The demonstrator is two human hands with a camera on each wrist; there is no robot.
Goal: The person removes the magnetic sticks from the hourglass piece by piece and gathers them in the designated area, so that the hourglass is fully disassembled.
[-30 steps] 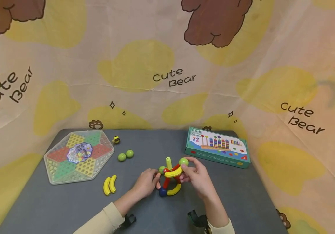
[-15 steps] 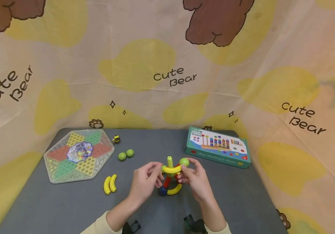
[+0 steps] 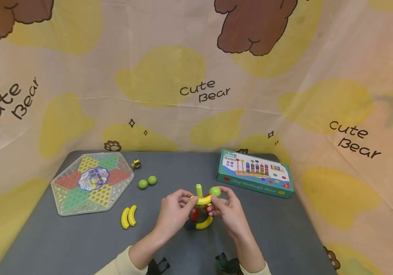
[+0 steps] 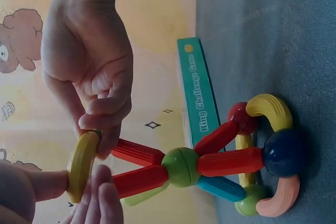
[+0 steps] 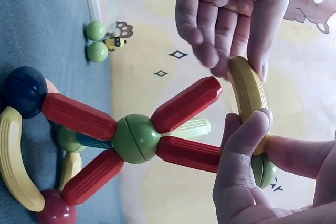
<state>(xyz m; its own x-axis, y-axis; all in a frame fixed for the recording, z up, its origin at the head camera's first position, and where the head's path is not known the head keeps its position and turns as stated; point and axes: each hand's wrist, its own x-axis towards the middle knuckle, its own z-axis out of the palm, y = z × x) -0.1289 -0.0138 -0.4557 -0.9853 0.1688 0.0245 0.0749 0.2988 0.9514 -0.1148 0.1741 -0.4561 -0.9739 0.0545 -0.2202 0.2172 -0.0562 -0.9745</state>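
Note:
My left hand (image 3: 174,210) pinches one end of a yellow curved building stick (image 5: 247,85) between thumb and fingers. The thumb and fingers of my right hand (image 3: 232,210) hold its other end, beside a green ball (image 3: 215,191). Below is a ball-and-stick construction standing on the table: a green hub ball (image 4: 181,167) joins red, teal and light green sticks. Its base has a dark blue ball (image 4: 283,153), a red ball (image 4: 242,117) and another green ball, linked by yellow and salmon curved sticks. In the right wrist view, one upper red stick (image 5: 189,103) has a bare end.
On the grey table (image 3: 90,244), two yellow curved sticks (image 3: 128,217) lie to the left. Farther back are two green balls (image 3: 147,182) and a small yellow-and-black toy (image 3: 136,164). A hexagonal game board (image 3: 93,206) is far left; a Ring Challenge Game box (image 3: 255,173) sits back right.
My left hand has risen from the construction's left side to the yellow curved stick's left end. The green ball seen by its fingers earlier is now hidden. My right hand keeps its hold.

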